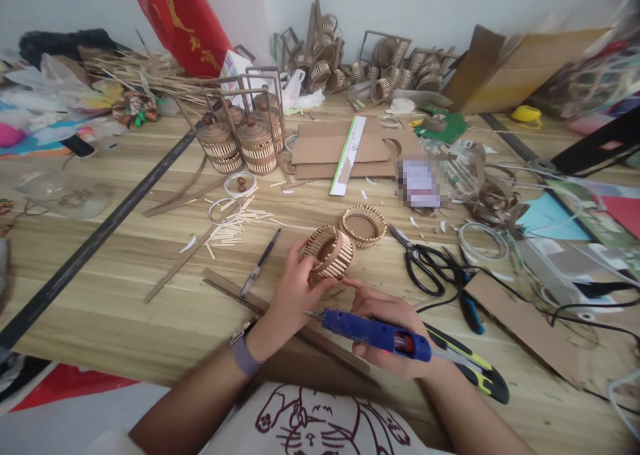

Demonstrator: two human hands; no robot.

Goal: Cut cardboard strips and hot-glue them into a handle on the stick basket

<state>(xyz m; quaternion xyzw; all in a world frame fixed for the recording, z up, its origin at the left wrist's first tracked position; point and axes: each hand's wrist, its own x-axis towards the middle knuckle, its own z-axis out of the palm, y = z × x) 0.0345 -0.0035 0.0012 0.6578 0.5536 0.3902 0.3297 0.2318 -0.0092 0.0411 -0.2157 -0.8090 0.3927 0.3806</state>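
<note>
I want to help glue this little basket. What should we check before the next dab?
1. Basket held firmly in the left hand: ok.
2. Glue gun gripped in the right hand: ok.
3. Nozzle aimed toward the basket: ok.
4. Left fingers clear of the nozzle: not ok, they sit very close.
5. Glue hot and flowing: cannot tell.
6. Scissors away from the hands: ok.
</note>
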